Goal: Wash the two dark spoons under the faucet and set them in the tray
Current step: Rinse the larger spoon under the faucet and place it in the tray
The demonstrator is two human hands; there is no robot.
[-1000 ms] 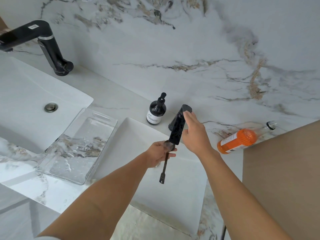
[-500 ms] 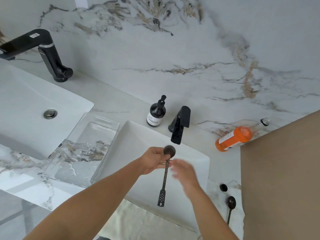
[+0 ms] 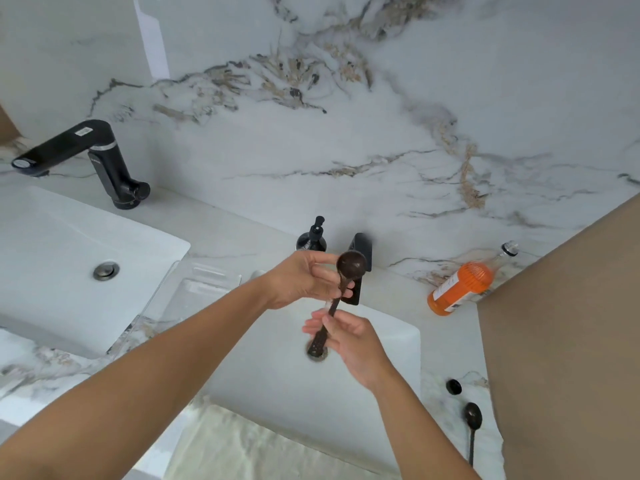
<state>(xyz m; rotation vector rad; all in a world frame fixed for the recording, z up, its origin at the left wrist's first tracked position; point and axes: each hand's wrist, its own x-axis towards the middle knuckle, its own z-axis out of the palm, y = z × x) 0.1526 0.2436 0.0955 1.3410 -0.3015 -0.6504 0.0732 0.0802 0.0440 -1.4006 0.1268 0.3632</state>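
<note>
— So where did things stand at the sink [image 3: 391, 341]?
— I stood over its basin, the faucet [image 3: 360, 268] at the back and the clear tray [image 3: 194, 289] off to my left on the counter.
— And your hands?
— My left hand [image 3: 301, 278] pinched the spoon [image 3: 341, 292] just below its bowl. My right hand [image 3: 349, 337] pinched the handle lower down.
— How did it lie?
— Nearly upright, bowl up by the spout, handle end down over the drain. The tray lay left of it, so I judged my left hand the nearer for setting it down.
— The other spoon?
— The second spoon [image 3: 472, 422] lay unwashed on the counter to my right, beside a small cap [image 3: 453, 386].
</note>
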